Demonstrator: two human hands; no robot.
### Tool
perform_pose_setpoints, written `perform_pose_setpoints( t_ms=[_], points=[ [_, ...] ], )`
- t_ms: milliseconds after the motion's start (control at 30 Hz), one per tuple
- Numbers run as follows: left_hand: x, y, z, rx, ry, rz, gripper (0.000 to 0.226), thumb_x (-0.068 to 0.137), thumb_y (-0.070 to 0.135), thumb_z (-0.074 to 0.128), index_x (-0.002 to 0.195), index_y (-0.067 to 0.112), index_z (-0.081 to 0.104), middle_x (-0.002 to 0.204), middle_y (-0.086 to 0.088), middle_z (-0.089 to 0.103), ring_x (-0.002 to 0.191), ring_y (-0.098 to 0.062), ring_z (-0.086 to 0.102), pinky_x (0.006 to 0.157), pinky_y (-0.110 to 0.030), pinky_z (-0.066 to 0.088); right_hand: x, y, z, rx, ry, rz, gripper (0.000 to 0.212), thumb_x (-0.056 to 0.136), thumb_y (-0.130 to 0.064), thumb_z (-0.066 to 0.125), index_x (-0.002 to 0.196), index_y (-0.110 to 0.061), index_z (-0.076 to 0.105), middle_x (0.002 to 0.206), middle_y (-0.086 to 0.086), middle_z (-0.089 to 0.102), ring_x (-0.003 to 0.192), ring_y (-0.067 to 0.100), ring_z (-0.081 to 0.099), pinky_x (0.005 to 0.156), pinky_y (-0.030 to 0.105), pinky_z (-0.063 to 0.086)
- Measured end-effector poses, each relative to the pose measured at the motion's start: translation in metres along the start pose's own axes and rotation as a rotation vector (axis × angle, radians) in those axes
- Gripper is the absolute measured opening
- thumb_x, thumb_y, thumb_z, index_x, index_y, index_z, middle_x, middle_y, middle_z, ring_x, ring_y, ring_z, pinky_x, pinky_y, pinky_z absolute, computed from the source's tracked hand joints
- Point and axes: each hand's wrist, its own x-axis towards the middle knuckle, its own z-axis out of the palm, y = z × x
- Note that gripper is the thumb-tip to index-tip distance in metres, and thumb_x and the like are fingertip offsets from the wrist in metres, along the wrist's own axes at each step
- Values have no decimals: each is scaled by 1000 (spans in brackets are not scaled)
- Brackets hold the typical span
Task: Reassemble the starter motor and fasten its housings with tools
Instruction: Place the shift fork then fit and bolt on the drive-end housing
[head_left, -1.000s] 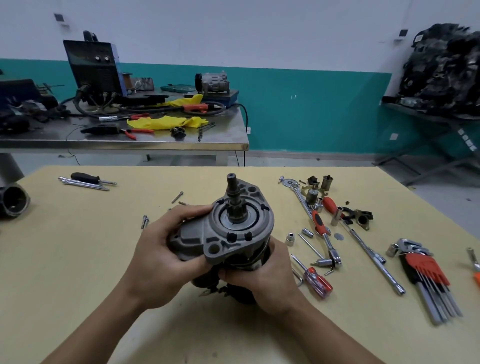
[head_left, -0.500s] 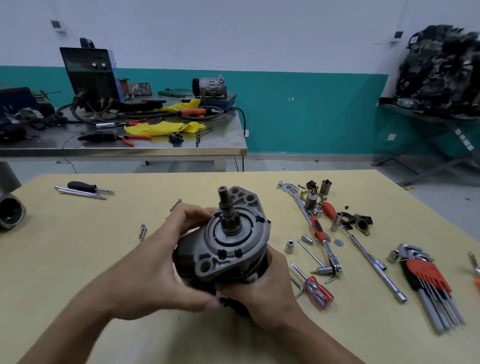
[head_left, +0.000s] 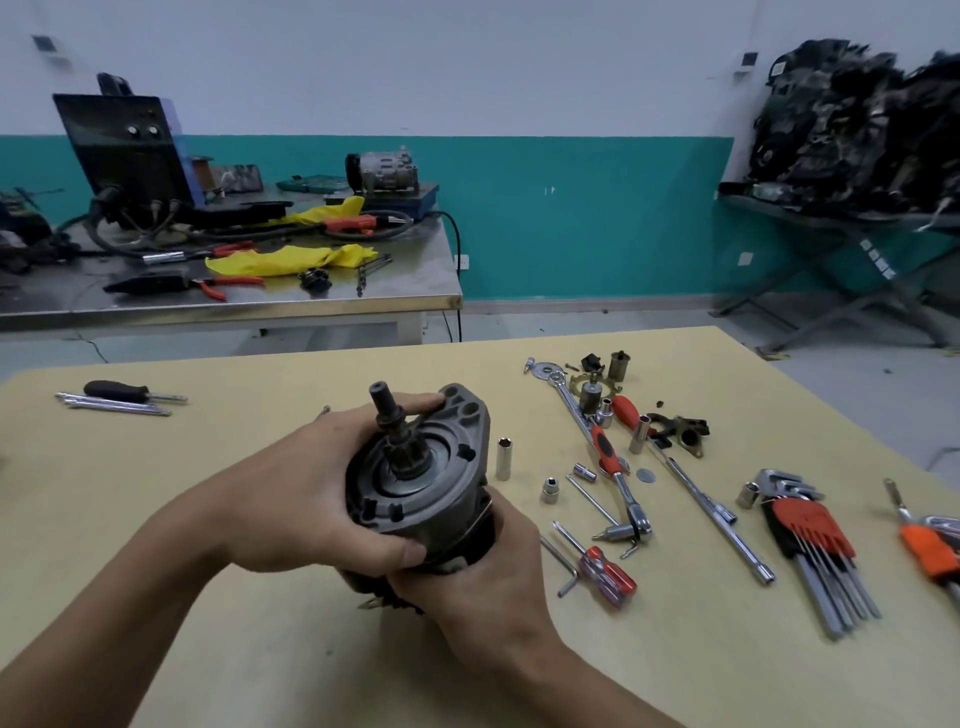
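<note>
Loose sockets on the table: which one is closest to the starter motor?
The tall deep socket, standing upright just right of the starter motor. The short sockets sit farther right, nearer the ratchet.

- Dark grey starter motor (head_left: 431, 493); pale yellow counter (head_left: 208, 467).
- Hex-key set (head_left: 810, 530): red holder, silver keys.
- Ratchet handle (head_left: 607, 451): red and black.
- Bright yellow cloth (head_left: 291, 259).
- Wall (head_left: 571, 218): white above, teal below.

A dark grey starter motor (head_left: 421, 483), its flanged housing face and stubby shaft tilted up and slightly left, is gripped above the surface (head_left: 156, 467) by the left hand (head_left: 311, 483) and right hand (head_left: 483, 577).
</note>
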Motion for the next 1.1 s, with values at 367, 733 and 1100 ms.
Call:
perform_pose_setpoints(
  t_ms=[367,733,1100],
  points=[
    [-12,-17,1,-110,59,17,103,58,27,92,147,37,41,140,12,58,129,-11,57,100,-21,49,-2,-2,4,-123,14,23,61,51,-30,93,108,-24,70,97,-7,77,89,15,75,75,42,62],
    [-3,-9,2,-89,-14,-15,96,56,29,89,141,42,44,133,25,59,125,0,57,96,-11,46,0,0,2,-75,-19,21,61,54,-23,90,111,-22,70,101,-5,77,93,15,74,80,41,62],
    [5,-6,10,-24,-57,-128,106,59,40,82,149,53,27,120,35,60,115,2,61,99,-22,50,8,2,-7,26,-84,11,54,56,-2,86,107,-12,71,97,4,78,90,24,75,77,48,63]
  ],
)
